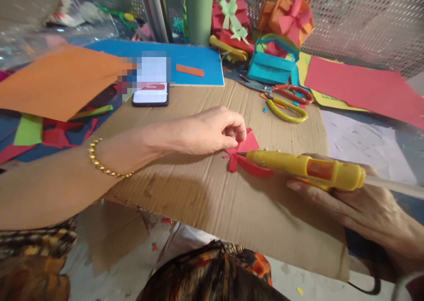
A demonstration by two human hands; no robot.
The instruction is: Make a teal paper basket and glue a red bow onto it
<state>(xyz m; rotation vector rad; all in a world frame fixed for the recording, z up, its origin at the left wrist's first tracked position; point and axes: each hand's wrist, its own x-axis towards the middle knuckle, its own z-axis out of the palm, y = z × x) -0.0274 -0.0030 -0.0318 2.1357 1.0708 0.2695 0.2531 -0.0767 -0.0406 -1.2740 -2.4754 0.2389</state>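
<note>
A small red paper bow (233,160) lies on the brown cardboard sheet (185,181) in front of me. My left hand (221,131), with a gold bead bracelet on its wrist, pinches the bow's upper edge between thumb and fingers. From the right, my right hand (357,203) grips a yellow hot glue gun (304,166) by its handle, which is mostly hidden. The gun's dark nozzle tip meets the middle of the bow, or hovers just over it; I cannot tell which. A whitish glue stick (394,186) sticks out of the gun's rear.
Scissors with red handles (293,93) and scissors with yellow handles (288,111) lie beyond the bow. A phone (150,86) sits at the back left. Farther back stand a teal paper bag (273,66) and an orange paper piece (291,18). Orange sheets (66,80) and red sheets (364,86) flank the cardboard.
</note>
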